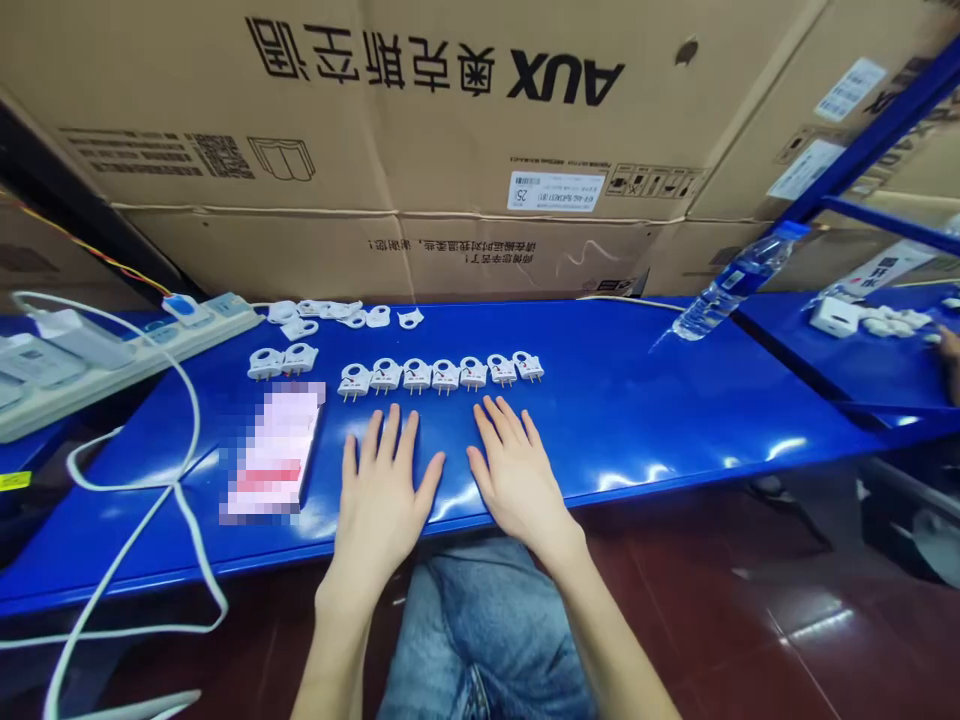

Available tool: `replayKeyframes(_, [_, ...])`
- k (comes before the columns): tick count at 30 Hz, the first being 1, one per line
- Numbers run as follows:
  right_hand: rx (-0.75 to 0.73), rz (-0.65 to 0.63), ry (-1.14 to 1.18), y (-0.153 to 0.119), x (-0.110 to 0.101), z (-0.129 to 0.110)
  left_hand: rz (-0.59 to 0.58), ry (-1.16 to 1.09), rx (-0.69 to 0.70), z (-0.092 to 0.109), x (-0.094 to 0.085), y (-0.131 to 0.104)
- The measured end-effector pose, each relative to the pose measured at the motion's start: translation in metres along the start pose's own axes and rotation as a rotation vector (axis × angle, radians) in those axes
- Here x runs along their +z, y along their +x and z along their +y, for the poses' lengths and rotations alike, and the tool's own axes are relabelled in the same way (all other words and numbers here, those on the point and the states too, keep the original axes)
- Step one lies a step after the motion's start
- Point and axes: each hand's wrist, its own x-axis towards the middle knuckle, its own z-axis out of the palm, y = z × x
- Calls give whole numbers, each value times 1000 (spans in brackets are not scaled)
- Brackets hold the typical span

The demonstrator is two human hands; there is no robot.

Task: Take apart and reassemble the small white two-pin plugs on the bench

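Observation:
Both hands lie palm down on the blue table (615, 400), fingers spread and holding nothing. My left hand (384, 495) is right of a pixelated pink-white flat object (276, 450). My right hand (517, 475) rests beside it, thumbs pointing toward each other with a gap between. Just beyond the fingertips stands a row of several small white plug pieces (445, 376), each with a ring on top and metal prongs toward me. Two similar pieces (299, 358) sit to the left of the row. Behind them is a loose cluster of white parts (326, 311).
A power strip (135, 362) with chargers and white cables (196, 520) occupies the left. A tilted water bottle (739, 280) stands at the back right, near a blue frame post (877, 125). Cardboard boxes (450, 130) wall the back. Another person's hand (949, 350) shows far right.

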Motion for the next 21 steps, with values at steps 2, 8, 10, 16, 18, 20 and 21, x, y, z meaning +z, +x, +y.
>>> replayKeyframes(2, [-11, -8, -11, -1, 1, 1, -14, 27, 11, -1, 1, 0])
replayKeyframes(8, [-21, -29, -10, 0, 0, 1, -36, 41, 16, -2, 3, 0])
replayKeyframes(10, [-5, -52, 15, 0, -2, 2, -33, 29, 6, -2, 2, -1])
replayKeyframes(16, [157, 100, 430, -8, -8, -1, -21, -110, -52, -1, -5, -2])
replayKeyframes(18, [268, 245, 665, -13, -9, -6, -4, -223, -107, 2, -10, -1])
replayKeyframes(20, [330, 334, 870, -16, -8, -12, 44, -390, -187, 8, -16, 1])
replayKeyframes(21, [343, 348, 951, -16, -7, -14, 60, -497, -221, 12, -19, 2])
